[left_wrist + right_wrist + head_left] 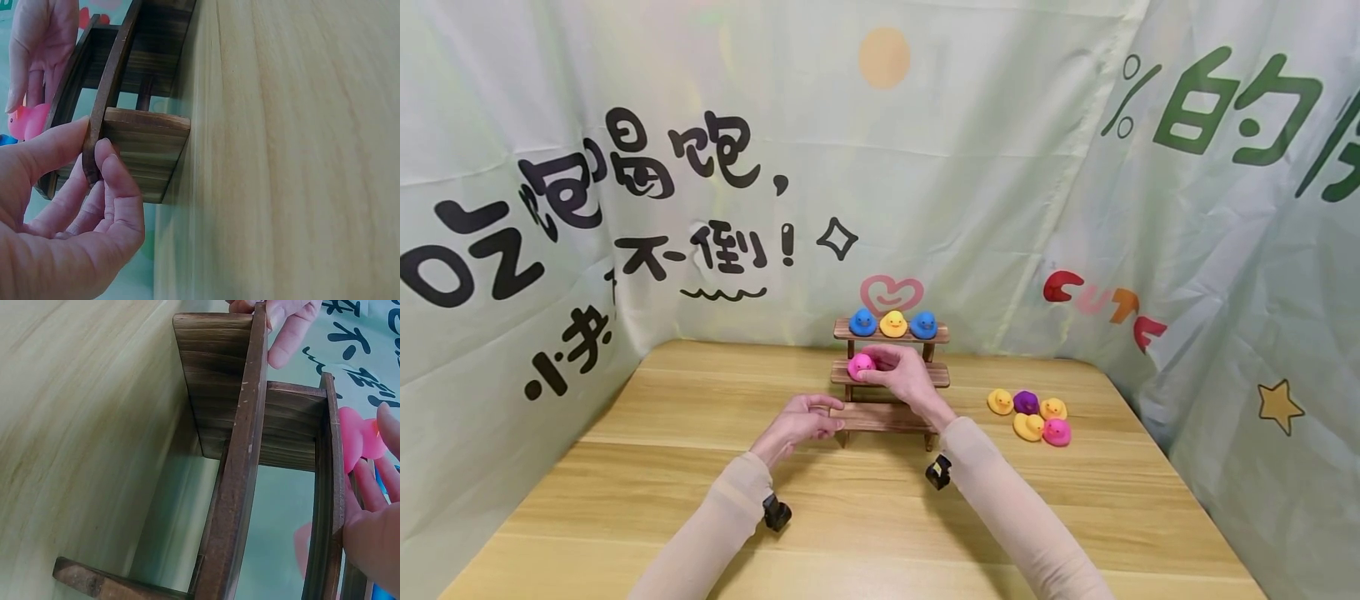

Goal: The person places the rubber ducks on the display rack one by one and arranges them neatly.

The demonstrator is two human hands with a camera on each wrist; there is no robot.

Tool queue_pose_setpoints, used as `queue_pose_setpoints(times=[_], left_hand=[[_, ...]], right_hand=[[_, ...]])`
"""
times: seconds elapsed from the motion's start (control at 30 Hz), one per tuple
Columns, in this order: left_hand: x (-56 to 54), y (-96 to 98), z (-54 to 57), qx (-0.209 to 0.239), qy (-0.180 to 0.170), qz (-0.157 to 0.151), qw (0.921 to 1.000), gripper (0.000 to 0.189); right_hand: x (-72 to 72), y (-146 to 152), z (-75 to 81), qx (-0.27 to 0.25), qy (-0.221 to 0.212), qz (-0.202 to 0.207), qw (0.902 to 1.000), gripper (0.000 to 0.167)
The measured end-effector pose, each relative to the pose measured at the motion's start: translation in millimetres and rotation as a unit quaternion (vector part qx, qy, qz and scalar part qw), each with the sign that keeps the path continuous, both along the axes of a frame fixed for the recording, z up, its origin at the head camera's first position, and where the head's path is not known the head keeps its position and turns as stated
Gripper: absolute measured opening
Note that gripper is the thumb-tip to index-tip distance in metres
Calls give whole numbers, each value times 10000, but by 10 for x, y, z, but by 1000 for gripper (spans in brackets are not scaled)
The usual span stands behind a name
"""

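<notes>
A small three-step wooden shelf [887, 418] stands toward the back of the table. With thumb and fingers, my left hand [799, 425] pinches the left end of its lowest board [94, 140]. My right hand [907, 377] holds a pink rubber duck [860, 367] at the left end of the middle board [938, 375]. In the right wrist view, the thumb and fingers lie either side of the pink duck [359, 439]. On the top board sit a blue duck [862, 323], a yellow duck [893, 324] and another blue duck [924, 326].
Right of the shelf, several ducks lie grouped on the wooden table [865, 517]: yellow ones [1000, 402], a purple duck [1026, 402] and a pink duck [1057, 432]. A printed curtain [985, 208] hangs behind the table and along both sides.
</notes>
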State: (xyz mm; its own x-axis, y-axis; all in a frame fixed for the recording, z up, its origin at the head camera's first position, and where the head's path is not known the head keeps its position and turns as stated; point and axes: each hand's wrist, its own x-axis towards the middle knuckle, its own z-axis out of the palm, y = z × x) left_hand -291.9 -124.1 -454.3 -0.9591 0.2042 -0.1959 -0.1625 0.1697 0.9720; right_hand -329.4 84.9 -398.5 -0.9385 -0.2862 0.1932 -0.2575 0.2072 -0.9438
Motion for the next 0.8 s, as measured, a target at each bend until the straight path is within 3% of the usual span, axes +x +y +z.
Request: queue_pose_setpoints(times=[0.47,0.8], left_hand=[[2,18,-3,-29,22,-9,10000,38],[-3,0,-13,-78,-20,21,10000,37]], right_hand=[[35,274,-19,6,183,-169,9997,38],[12,512,-41,-71,194,194,9996,30]])
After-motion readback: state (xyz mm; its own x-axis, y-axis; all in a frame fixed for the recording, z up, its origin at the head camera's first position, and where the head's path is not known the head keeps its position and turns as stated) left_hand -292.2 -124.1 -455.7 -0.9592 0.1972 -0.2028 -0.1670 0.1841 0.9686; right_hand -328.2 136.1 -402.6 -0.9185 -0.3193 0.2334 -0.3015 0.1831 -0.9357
